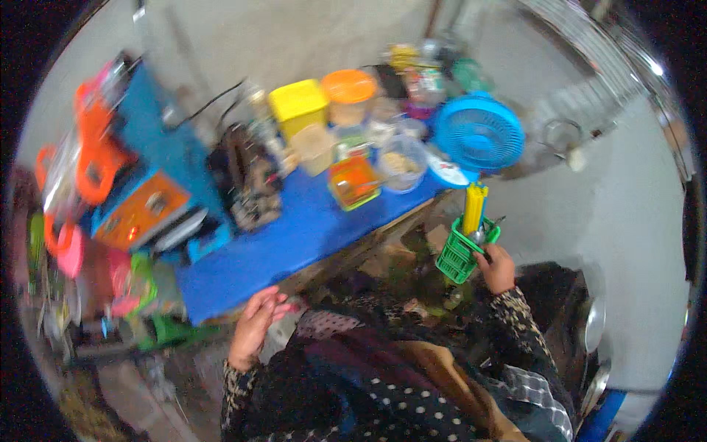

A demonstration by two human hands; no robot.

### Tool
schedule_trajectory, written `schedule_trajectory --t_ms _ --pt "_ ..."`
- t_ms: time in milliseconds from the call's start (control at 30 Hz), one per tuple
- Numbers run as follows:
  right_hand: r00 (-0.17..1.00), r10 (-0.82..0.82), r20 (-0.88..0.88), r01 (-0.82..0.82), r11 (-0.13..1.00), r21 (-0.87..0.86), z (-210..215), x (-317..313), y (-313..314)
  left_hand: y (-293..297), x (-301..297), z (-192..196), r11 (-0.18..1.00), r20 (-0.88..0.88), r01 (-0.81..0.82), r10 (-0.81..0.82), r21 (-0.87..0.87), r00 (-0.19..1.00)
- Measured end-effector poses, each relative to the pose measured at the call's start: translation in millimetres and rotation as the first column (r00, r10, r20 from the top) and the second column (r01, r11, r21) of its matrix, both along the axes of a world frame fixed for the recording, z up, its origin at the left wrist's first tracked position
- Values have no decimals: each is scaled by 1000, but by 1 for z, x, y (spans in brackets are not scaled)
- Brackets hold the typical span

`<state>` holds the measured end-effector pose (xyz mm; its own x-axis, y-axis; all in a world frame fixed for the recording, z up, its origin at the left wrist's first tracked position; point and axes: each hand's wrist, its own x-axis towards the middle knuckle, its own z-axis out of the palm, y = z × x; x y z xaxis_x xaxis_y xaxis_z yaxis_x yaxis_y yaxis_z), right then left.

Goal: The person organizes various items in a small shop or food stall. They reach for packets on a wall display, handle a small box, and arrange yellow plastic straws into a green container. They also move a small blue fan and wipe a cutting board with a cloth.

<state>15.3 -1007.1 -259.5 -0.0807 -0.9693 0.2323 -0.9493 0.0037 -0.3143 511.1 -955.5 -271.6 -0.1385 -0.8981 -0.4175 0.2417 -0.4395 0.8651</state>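
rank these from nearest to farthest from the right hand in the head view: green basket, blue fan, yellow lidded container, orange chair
1. green basket, held in the right hand
2. blue fan, just above it
3. yellow lidded container, mid-table
4. orange chair, far left

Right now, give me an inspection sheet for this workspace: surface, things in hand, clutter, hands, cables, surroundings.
Surface: blue table, crowded at the back, front strip bare.
Things in hand: green basket with yellow sticks, held off the table's right end.
Clutter: yellow tub, orange-lidded jar, blue fan, orange-and-blue machine.
Hands: right hand grips the basket; left hand open, empty, beside the table's front edge.
Cables: dark cable behind the table.
Surroundings: pale wall; blurred.
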Motion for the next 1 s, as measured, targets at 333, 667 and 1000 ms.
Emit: schedule_trajectory --t_ms 333,667,1000 --pt "665 721 192 -712 691 -126 37 204 -38 43 26 30 979 48 -70 81 -191 996" --pt "429 859 281 -887 459 -48 -9 286 -129 -41 5 31 862 368 -124 335 -492 868" --pt "426 829 362 -867 488 -97 41 282 -133 -72 -7 29 768 410 -176 504 -616 760"
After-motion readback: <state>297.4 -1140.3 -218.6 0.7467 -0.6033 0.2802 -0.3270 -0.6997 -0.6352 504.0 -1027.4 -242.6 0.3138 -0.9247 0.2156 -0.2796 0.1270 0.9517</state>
